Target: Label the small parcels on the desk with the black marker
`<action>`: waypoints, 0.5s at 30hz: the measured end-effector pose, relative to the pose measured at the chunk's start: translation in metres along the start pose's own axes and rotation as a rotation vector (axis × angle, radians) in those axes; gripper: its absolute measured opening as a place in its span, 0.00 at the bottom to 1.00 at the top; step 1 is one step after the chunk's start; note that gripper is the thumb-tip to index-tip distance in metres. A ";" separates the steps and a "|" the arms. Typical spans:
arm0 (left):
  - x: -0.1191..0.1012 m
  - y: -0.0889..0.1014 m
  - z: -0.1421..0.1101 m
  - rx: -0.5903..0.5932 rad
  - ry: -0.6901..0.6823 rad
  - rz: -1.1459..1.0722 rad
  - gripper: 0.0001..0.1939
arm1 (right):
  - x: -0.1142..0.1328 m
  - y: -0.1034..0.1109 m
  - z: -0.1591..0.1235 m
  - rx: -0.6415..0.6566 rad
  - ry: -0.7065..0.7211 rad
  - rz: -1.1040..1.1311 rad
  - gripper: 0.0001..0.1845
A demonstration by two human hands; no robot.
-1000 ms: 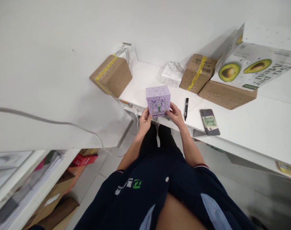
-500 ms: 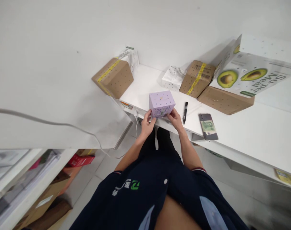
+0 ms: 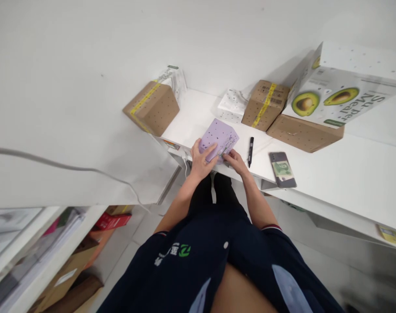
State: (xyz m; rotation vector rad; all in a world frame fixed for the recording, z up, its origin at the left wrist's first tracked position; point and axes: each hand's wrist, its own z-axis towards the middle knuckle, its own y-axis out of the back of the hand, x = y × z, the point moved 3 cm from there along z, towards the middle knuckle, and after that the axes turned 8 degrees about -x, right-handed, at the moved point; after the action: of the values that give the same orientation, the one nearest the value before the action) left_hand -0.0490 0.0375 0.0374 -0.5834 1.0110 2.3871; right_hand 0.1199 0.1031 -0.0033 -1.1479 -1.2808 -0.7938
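Observation:
Between my hands is a small purple box (image 3: pixel 218 134) with dark dots on one face and a plant print on another. It sits turned at an angle by the front edge of the white table (image 3: pixel 194 117). My left hand (image 3: pixel 202 161) grips its near left side, fingers spread over the dotted face. At the lower right corner, my right hand (image 3: pixel 236 161) holds the printed side with bent fingers. A black marker (image 3: pixel 250 151) lies just right of that hand. Further right is a phone (image 3: pixel 283 179) with a green banknote on its back.
Taped brown cartons (image 3: pixel 162 108) stand at the table's left end, and another taped carton (image 3: pixel 265 104) at the back. Beside it are a white package (image 3: pixel 232 104) and a large avocado-printed box (image 3: pixel 341 95). A grey cable (image 3: pixel 70 168) hangs at left above a shelf (image 3: pixel 28 261).
The purple box has been turned between my hands, so its dotted face now slants to the left. My left hand has moved up onto that face.

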 end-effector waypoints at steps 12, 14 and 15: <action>0.002 -0.001 -0.008 -0.139 0.071 -0.068 0.50 | -0.023 0.020 0.010 -0.383 -0.008 0.284 0.22; 0.005 -0.001 -0.007 -0.143 0.074 -0.043 0.49 | -0.024 0.019 0.009 -0.390 0.005 0.244 0.21; 0.007 -0.001 -0.007 -0.142 0.085 -0.032 0.49 | -0.024 0.019 0.008 -0.384 0.020 0.209 0.21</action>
State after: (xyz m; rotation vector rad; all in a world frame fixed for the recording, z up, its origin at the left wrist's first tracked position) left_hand -0.0523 0.0345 0.0287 -0.7518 0.8645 2.4373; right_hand 0.1307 0.1128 -0.0315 -1.5478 -0.9940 -0.9145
